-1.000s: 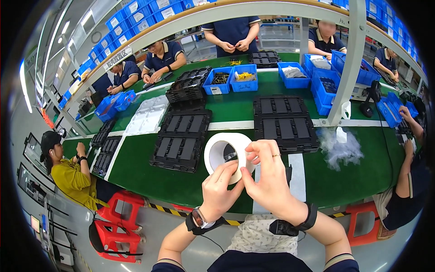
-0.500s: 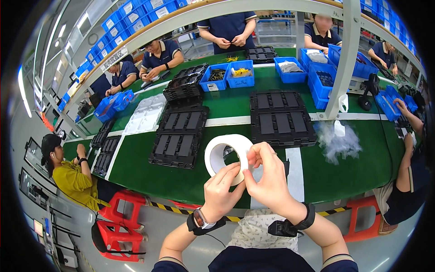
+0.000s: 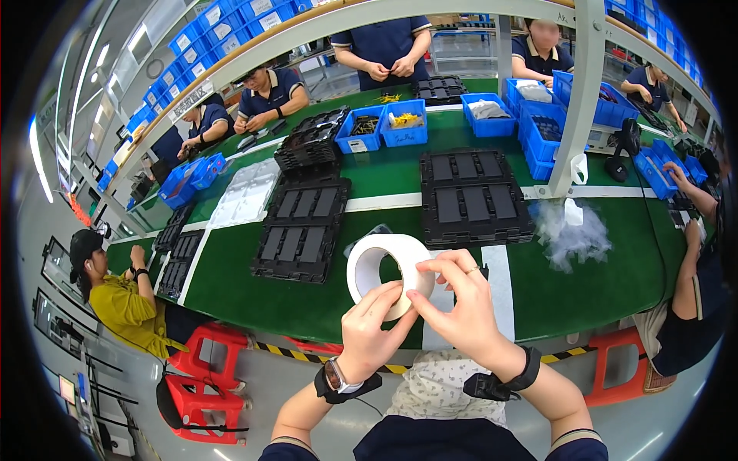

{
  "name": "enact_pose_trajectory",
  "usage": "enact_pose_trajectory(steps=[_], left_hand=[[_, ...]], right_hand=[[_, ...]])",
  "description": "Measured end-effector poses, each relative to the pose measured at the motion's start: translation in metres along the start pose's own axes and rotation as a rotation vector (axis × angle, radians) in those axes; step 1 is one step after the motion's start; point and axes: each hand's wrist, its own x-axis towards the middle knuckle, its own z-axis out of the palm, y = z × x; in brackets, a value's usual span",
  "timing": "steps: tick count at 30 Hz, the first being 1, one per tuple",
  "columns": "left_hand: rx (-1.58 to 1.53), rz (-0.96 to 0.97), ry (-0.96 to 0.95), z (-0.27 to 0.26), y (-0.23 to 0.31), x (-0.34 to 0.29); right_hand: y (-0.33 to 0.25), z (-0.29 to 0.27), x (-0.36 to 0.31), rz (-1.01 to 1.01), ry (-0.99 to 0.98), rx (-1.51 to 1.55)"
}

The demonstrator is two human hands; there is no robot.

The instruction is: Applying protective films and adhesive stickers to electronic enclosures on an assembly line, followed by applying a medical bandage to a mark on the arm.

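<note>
A wide roll of white tape (image 3: 411,253) is held up over the near edge of the green table. Its round core faces to the left and shows green through the middle. My left hand (image 3: 370,326) grips its lower rim, with fingers at the core and the thumb near the outer face. On the outer face, the right side of the roll, rest the curved index finger and thumb of my right hand (image 3: 465,307), a little apart from each other. Behind the roll, partly hidden, lies a flat dark item with a clear edge (image 3: 374,233).
Black trays with rectangular pockets (image 3: 301,230) (image 3: 474,198) lie beyond my hands to either side. A heap of clear plastic film (image 3: 570,234) sits at right, near a white post (image 3: 582,100). Blue bins (image 3: 405,134) stand farther back. Several people work around the green table (image 3: 223,284).
My right hand's fingers have opened from a pinch and now rest spread on the roll's outer face. The roll has turned slightly; my left hand still holds it.
</note>
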Motion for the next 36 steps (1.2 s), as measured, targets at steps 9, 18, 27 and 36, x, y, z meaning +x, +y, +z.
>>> enact_pose_trajectory(steps=[9, 18, 27, 36], left_hand=[[-0.030, -0.012, -0.051, -0.010, -0.002, -0.003], [-0.179, -0.168, -0.148, -0.022, -0.009, -0.003], [-0.525, -0.454, -0.255, -0.020, -0.024, -0.006], [-0.394, -0.112, -0.613, -0.024, -0.055, -0.016]], right_hand=[[0.007, -0.001, 0.000, -0.174, -0.028, -0.030], [0.007, 0.004, 0.001, -0.342, -0.202, -0.194], [0.024, 0.013, 0.004, -0.172, -0.211, 0.043], [0.021, 0.003, 0.017, -0.136, -0.009, -0.049]])
